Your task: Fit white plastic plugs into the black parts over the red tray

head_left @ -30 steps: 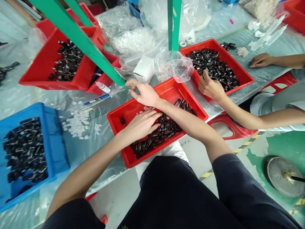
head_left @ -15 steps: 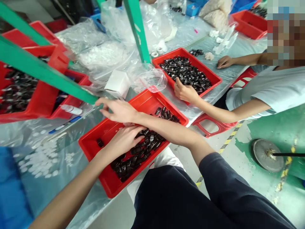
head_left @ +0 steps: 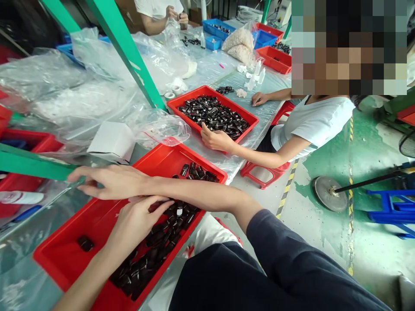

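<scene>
My right hand [head_left: 112,181] reaches across to the left, palm down over the near red tray. Its fingers are apart, holding nothing I can see, and the fingertips overlap the end of a green metal bar [head_left: 39,162]; I cannot tell whether they touch. Just below the right wrist is my left hand [head_left: 138,220], back upward, thumb stretched out to the right. Part of its fingers is hidden by the right forearm. Beneath both hands sits the red tray [head_left: 66,248], where small glossy dark pieces [head_left: 167,229] lie heaped along the near side, with one dark piece [head_left: 85,243] alone at left.
A co-worker's hand [head_left: 215,139] is at a second red tray [head_left: 251,122] full of dark pieces. Around stand a white box [head_left: 112,142], clear plastic bags [head_left: 58,103], a slanting green post [head_left: 129,56] and a white bottle [head_left: 21,197]. Another person's hands [head_left: 177,15] work at the back.
The camera view has swung right and up, so the trays and my hands appear further left and more of the room shows. My hands keep nearly the same pose.
</scene>
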Tool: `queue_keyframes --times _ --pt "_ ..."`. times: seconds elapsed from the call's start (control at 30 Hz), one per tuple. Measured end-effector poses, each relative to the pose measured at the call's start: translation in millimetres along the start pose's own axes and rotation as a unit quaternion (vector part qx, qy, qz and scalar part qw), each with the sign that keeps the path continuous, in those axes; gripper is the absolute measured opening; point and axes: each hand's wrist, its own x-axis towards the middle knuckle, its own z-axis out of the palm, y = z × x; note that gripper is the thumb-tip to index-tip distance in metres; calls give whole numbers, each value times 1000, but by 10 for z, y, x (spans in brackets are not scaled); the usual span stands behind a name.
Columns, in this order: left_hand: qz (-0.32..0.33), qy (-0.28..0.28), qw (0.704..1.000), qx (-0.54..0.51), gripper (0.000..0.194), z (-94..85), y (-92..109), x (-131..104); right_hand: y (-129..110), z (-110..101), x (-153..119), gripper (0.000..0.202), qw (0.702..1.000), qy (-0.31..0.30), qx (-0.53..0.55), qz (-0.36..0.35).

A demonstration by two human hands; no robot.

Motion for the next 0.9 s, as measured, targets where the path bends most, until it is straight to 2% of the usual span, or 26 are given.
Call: queue_keyframes --times 0.1,0.23,0.37,0.53,0.67,0.8,0.9 --pt "-23 7 997 75 39 38 -20 -61 1 11 -7 44 1000 4 2 -6" --pt "-9 -49 991 122 51 21 -37 -112 19 38 -8 55 1000 20 2 -21" --pt "30 -64 996 49 65 43 -105 -139 6 25 -9 52 999 21 11 -28" --pt "20 -101 995 -16 81 79 -221 -143 -12 -2 -22 46 1000 16 -1 -17" --pt "17 -123 992 -25 72 53 -191 -123 -34 -14 -32 47 1000 9 2 -18" --pt "14 -134 990 -29 61 25 -111 -119 -135 -63 -36 34 999 -25 -21 35" --pt "17 -146 989 -30 61 21 -98 -132 -212 -110 -40 31 996 -53 -40 61"
